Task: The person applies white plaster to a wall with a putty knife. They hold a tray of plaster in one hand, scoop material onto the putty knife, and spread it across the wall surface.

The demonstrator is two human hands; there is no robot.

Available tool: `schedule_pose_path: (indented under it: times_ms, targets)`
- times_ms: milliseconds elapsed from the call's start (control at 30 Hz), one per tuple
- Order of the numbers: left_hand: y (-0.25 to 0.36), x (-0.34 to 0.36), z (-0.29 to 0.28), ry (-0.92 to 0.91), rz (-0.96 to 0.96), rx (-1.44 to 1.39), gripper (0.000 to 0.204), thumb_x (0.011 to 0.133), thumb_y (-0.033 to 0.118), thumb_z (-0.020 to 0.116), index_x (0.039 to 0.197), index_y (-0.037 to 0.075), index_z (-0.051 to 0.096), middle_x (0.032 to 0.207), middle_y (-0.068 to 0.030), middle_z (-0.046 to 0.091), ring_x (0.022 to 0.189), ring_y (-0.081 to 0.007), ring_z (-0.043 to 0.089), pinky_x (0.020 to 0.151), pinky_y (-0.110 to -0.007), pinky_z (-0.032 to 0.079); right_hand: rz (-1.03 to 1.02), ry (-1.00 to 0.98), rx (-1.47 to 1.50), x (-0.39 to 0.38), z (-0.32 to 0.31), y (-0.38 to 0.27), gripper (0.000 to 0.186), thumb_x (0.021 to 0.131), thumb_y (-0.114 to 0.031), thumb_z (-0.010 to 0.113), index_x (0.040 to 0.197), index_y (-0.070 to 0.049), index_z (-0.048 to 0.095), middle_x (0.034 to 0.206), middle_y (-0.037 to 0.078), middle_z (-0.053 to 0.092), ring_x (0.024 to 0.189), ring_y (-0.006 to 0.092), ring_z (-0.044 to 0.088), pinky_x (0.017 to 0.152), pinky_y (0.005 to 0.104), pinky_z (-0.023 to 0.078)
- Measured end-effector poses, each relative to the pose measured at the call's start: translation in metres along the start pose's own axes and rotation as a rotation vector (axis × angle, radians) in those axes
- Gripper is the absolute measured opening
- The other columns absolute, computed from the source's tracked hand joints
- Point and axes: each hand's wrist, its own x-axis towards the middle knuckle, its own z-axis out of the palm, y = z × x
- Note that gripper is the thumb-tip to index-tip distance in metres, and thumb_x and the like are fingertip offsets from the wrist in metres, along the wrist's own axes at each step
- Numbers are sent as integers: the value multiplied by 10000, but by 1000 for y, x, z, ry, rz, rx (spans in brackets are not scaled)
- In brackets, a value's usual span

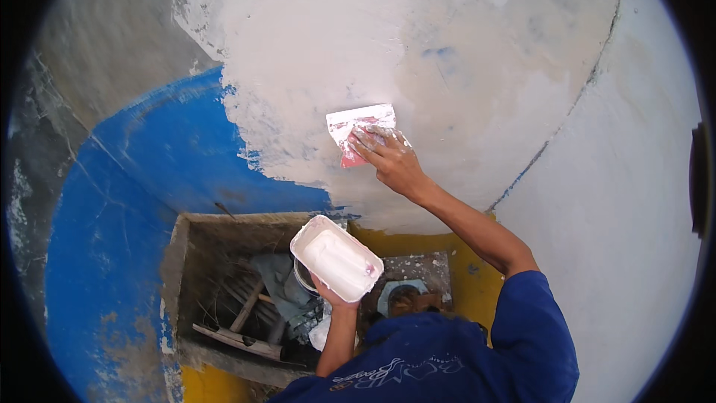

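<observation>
My right hand point(382, 151) is closed on a putty-smeared red scraper point(362, 117), its wide edge lying against the wall. White putty point(298, 52) covers a broad patch of the wall around and above it, ending raggedly over blue paint on the left. Lower down, my left hand point(333, 292) grips a white rectangular tub point(335, 257) from beneath, and most of its fingers are hidden behind the tub. The tub is tilted so that its inside shows, with white putty in it. White smears coat the fingers of my right hand.
Below the wall is a concrete trough point(179, 269) holding sticks, a wooden piece point(239, 339) and a grey cloth point(287, 287). Blue-painted wall point(112, 216) curves on the left. A crack point(537, 153) runs down the right corner, beside a pale wall point(597, 216).
</observation>
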Motion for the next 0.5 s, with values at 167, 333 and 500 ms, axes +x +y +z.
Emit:
schedule_pose_path:
  times_ms: [167, 333, 500]
  targets:
    - [14, 5, 9, -11, 54, -2, 689, 913, 579, 460, 1421, 116, 403, 1365, -147, 499, 1196, -373, 529, 1004, -523, 444, 378, 155, 481, 50, -77, -13, 431, 783, 51, 580, 1188, -82, 643, 1032, 128, 679, 910, 278, 626, 799, 349, 501]
    - [13, 14, 3, 53, 0, -17, 812, 884, 670, 442, 1439, 84, 346, 1344, -224, 486, 1175, -409, 531, 981, -551, 449, 788, 13, 1138, 25, -82, -63, 241, 883, -9, 577, 1112, 38, 636, 946, 79, 681, 778, 123, 596, 750, 275, 470]
    - [7, 17, 31, 96, 13, 42, 743, 954, 616, 359, 1480, 95, 298, 1472, -144, 401, 1307, -352, 441, 1090, -501, 361, 856, -239, 1196, -7, -75, -86, 195, 898, -20, 571, 1054, 75, 636, 920, 52, 663, 827, 73, 564, 739, 259, 466]
